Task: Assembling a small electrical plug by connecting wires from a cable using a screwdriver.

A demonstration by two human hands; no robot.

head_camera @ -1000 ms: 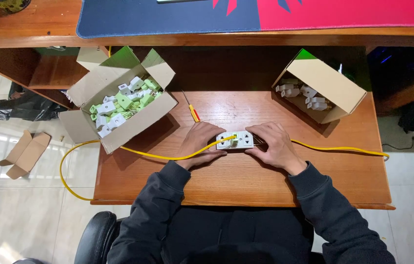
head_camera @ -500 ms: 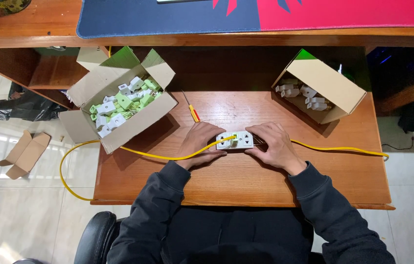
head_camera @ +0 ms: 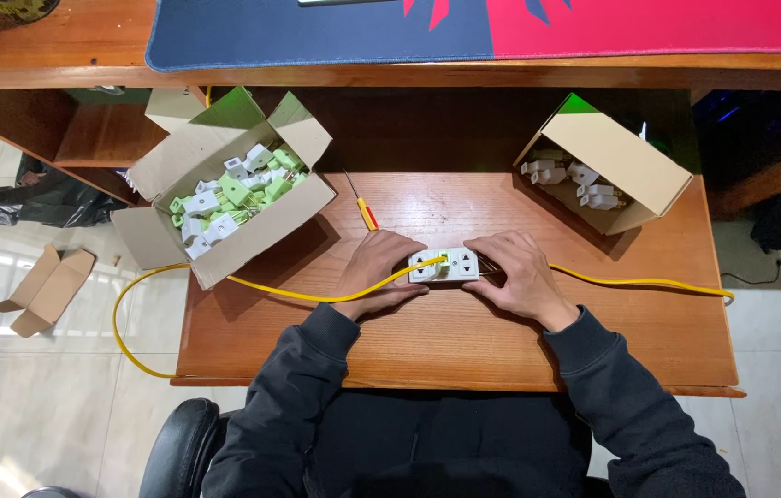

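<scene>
A low wooden table (head_camera: 464,337) fills the middle of the frame, with a person in dark sleeves seated at its lower edge. Above it, along the top of the frame, runs a higher desk carrying a blue and red mat (head_camera: 501,32). At the upper left of the table sits a large open box (head_camera: 224,198) heaped with green and white plug parts. At the upper right a smaller box (head_camera: 607,171) lies tipped on its side, a few white parts showing in its mouth. A flattened carton (head_camera: 45,290) lies on the tiled floor at the far left.

A yellow cable (head_camera: 224,281) loops off the left edge of the table, crosses under the left hand, and comes out again to the right as far as the table's right edge. A small screwdriver (head_camera: 363,207) with a yellow and red handle lies just above the hands.

In the centre of the table lies a white socket block (head_camera: 446,265), flat on the wood. The left hand (head_camera: 381,267) closes its grip on the block's left end, fingers curled around it. The right hand (head_camera: 520,272) holds the right end likewise, fingers bent over the block.
</scene>
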